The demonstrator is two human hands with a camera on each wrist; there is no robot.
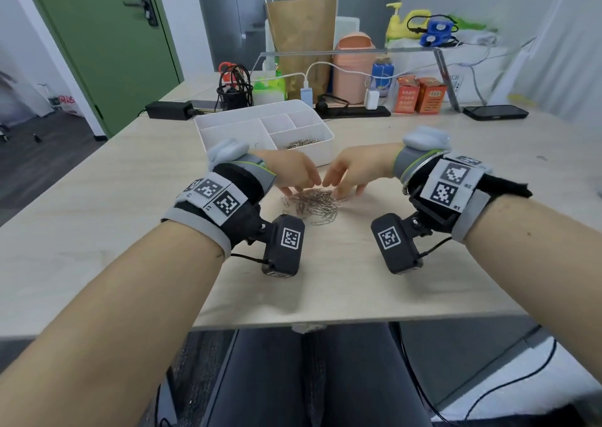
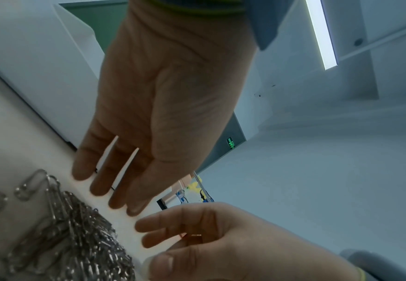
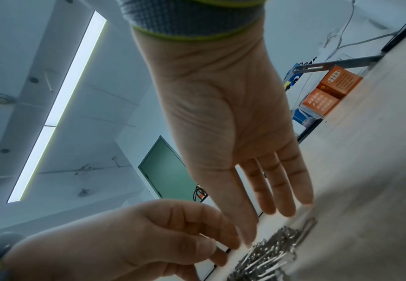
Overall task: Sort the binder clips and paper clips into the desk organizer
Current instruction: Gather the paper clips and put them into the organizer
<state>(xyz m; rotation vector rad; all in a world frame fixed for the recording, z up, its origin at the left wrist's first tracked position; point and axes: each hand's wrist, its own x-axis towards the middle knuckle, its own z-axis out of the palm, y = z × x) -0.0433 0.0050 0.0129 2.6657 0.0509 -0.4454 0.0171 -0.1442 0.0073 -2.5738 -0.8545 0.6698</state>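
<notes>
A loose pile of silver paper clips (image 1: pixel 314 203) (image 2: pixel 72 237) (image 3: pixel 269 252) lies on the light wooden table. My left hand (image 1: pixel 298 185) (image 2: pixel 110 190) reaches down at the pile's far left edge, fingers extended, tips on the table. At the far right edge my right hand (image 1: pixel 345 185) (image 3: pixel 276 199) does the same. Neither hand holds anything that I can see. The white desk organizer (image 1: pixel 228 122) stands just behind the hands, with paper clips (image 1: pixel 301 143) in its front right compartment. No binder clips are in view.
Along the back of the table stand a black mesh pen holder (image 1: pixel 234 92), a power adapter (image 1: pixel 169 110), a paper bag (image 1: pixel 301 35), a pink bin (image 1: pixel 353 68), orange boxes (image 1: pixel 420 94) and a phone (image 1: pixel 495 112). White cables run between them.
</notes>
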